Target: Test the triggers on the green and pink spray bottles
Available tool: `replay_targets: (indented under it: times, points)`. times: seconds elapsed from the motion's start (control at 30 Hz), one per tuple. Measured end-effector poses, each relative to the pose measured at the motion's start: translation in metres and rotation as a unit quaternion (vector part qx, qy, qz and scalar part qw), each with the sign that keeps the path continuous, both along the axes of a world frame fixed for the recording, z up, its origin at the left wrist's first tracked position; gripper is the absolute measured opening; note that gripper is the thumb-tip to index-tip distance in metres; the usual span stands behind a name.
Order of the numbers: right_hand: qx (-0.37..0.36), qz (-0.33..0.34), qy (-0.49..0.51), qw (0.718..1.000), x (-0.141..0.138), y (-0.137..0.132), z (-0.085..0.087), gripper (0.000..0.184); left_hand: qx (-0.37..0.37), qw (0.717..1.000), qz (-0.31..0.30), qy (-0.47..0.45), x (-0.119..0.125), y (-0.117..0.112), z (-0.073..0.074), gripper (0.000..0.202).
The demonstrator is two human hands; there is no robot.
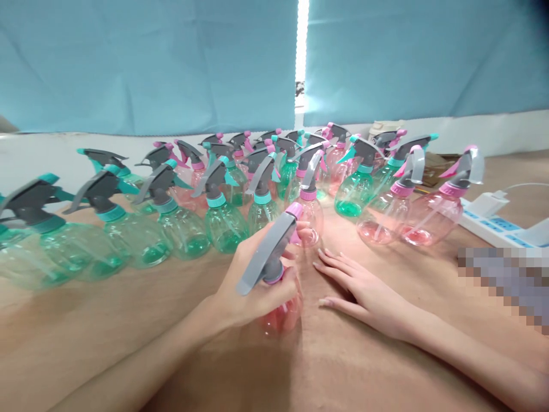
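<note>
My left hand (253,280) is wrapped round the neck of a pink spray bottle (281,317) with a grey and pink trigger head. Its fingers reach to the trigger, and the bottle's lower body shows below the hand. To the right, my right hand (364,292) lies flat on the wooden table (343,366), fingers spread and holding nothing. Just beyond both hands stands another pink spray bottle (309,220). Close to my left hand on its far side are a green spray bottle (225,229) and a second green spray bottle (261,213).
Several green spray bottles (184,232) line the left side. More pink and green ones crowd the back, with a pink spray bottle (433,217) at the right. A white power strip (493,226) lies farther right. Blue curtains (150,63) hang behind the table.
</note>
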State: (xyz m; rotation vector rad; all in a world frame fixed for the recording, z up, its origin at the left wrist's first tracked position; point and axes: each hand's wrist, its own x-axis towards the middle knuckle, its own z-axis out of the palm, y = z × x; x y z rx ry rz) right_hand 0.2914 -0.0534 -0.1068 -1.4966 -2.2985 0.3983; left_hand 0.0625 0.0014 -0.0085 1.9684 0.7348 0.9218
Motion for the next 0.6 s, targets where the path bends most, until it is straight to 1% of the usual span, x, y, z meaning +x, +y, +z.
replay_targets:
  times: [0.1,0.13,0.23,0.3,0.37,0.43,0.5,0.6]
  points:
    - [-0.005,-0.002,-0.003,1.0,-0.0005,0.0002,0.0016,0.068,-0.005,1.0,-0.003,-0.005,-0.0001,0.0009,-0.0009,0.049]
    - [-0.007,-0.002,-0.005,1.0,-0.0007,0.0002,0.0019,0.068,-0.011,1.0,0.003,-0.005,0.0,0.0004,-0.0007,0.05]
    - [-0.01,0.0,-0.016,1.0,-0.0008,0.0003,0.0018,0.069,-0.032,0.999,0.018,-0.002,0.0005,-0.0014,-0.0001,0.043]
    - [-0.008,0.001,-0.014,1.0,-0.0006,0.0003,0.0011,0.069,-0.036,0.999,0.012,-0.001,0.0008,-0.0015,-0.0005,0.046]
    - [-0.002,0.0,-0.005,1.0,-0.0004,0.0004,0.0002,0.067,-0.023,1.0,0.005,0.002,0.0009,-0.0007,-0.0014,0.052]
    - [0.004,0.0,0.001,1.0,-0.0001,0.0003,-0.0003,0.067,0.009,1.0,0.013,0.004,0.0012,-0.0002,-0.0016,0.054]
    - [0.005,0.002,-0.001,1.0,0.0002,0.0003,-0.0005,0.067,0.049,0.998,0.032,0.008,0.0019,-0.0004,-0.0009,0.047]
    - [0.007,0.003,0.005,1.0,0.0003,0.0003,-0.0006,0.066,0.087,0.994,0.059,0.02,0.0034,-0.0016,0.0008,0.027]
